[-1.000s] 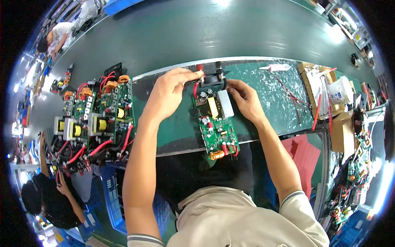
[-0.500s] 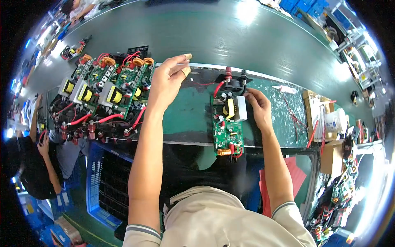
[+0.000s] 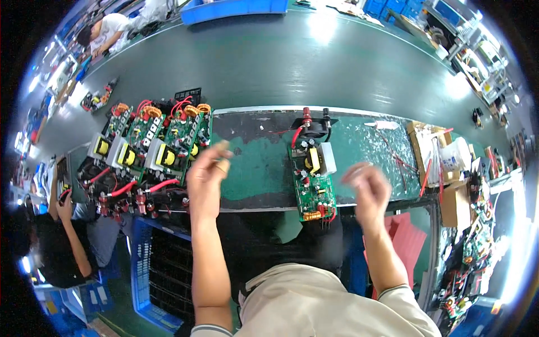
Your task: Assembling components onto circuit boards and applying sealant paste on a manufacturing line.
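A green circuit board (image 3: 315, 196) lies on the bench in front of me. It carries a yellow-and-black transformer (image 3: 311, 161), a pale metal heat sink (image 3: 327, 158) and a copper coil near its front end. At its far end is a black fan panel (image 3: 313, 129) with a red and a black terminal post, joined by thick red and black wires. My left hand (image 3: 206, 175) hovers left of the board, fingers bent but apart, nothing visible in them. To the board's right, apart from it, is my right hand (image 3: 369, 190); motion blur smears its fingers.
Several similar boards (image 3: 149, 149) stand packed together at left. Far right on the bench are a white tube (image 3: 382, 124), thin wires and a cardboard box (image 3: 418, 147) with a white tub. Beyond runs a wide green surface with a blue bin (image 3: 233, 11). Another person works at left.
My right hand has left the fan end of the board and come back toward me. My left hand has dropped nearer. The view has shifted, bringing a blue bin into sight.
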Motion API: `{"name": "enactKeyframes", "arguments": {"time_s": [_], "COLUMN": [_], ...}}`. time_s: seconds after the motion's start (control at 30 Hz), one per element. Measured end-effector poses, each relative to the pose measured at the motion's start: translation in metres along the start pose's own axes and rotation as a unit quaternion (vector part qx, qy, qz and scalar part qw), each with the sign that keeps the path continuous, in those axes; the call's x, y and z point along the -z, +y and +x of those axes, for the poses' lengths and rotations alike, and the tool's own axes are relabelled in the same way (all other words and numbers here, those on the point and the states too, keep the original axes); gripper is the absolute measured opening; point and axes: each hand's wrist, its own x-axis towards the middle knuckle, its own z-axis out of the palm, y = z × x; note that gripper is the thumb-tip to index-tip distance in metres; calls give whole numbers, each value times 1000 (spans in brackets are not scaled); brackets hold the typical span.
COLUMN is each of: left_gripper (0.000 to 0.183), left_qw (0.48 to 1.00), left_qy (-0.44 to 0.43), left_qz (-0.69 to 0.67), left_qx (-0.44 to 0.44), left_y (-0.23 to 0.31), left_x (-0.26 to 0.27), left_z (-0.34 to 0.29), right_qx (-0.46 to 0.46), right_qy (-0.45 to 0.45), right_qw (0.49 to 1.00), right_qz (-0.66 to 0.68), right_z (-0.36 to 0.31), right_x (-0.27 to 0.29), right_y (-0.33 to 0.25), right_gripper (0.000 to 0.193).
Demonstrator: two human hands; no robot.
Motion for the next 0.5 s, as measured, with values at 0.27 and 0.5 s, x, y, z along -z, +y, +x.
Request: {"name": "enactKeyframes", "arguments": {"time_s": [0.27,0.5], "left_gripper": [42,31], "left_qw": [900,925], "left_qy": [22,54], "left_qz": [-430,-366], "left_qx": [-62,-87], "left_y": [41,67], "left_x": [-21,-7], "left_z": [67,90], "right_qx": [-285,-326], "right_qy": [-332,-349], "right_qw": [783,780], "right_qz": [442,404], "right_z": [-77,-117], "right_x": [-154,-152], "right_y": [5,14], "right_gripper": [63,44]}}
